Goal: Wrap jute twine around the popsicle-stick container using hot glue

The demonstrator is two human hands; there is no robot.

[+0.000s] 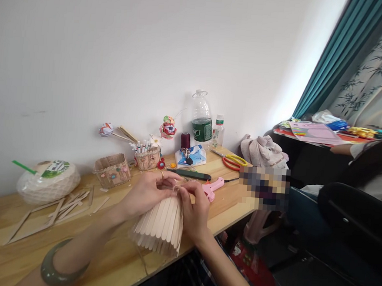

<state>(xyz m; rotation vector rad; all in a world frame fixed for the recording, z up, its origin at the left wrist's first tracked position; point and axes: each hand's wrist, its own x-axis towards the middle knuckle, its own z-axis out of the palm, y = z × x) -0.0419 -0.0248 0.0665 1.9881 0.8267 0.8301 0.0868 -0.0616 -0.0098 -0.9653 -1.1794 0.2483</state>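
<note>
A flared tube of pale wooden craft sticks (159,221) lies tilted at the table's front edge, its wide, round-ended rim toward me. My left hand (146,192), with a ring on one finger, is closed over the narrow far end of the tube. On the other side, my right hand (195,208) pinches what looks like a bit of twine (176,188) at that same end. The fingertips of both hands nearly meet there. A pink hot glue gun (214,187) lies just beyond my right hand, and a dark green utility knife (190,174) lies behind it.
Loose craft sticks (65,206) and a wrapped cone of white string (49,183) lie left. Along the wall stand stick-sided boxes (112,171), a thread spool (185,141) and a large bottle (201,122). Scissors (234,160) lie right. Another person's arm (342,149) shows far right.
</note>
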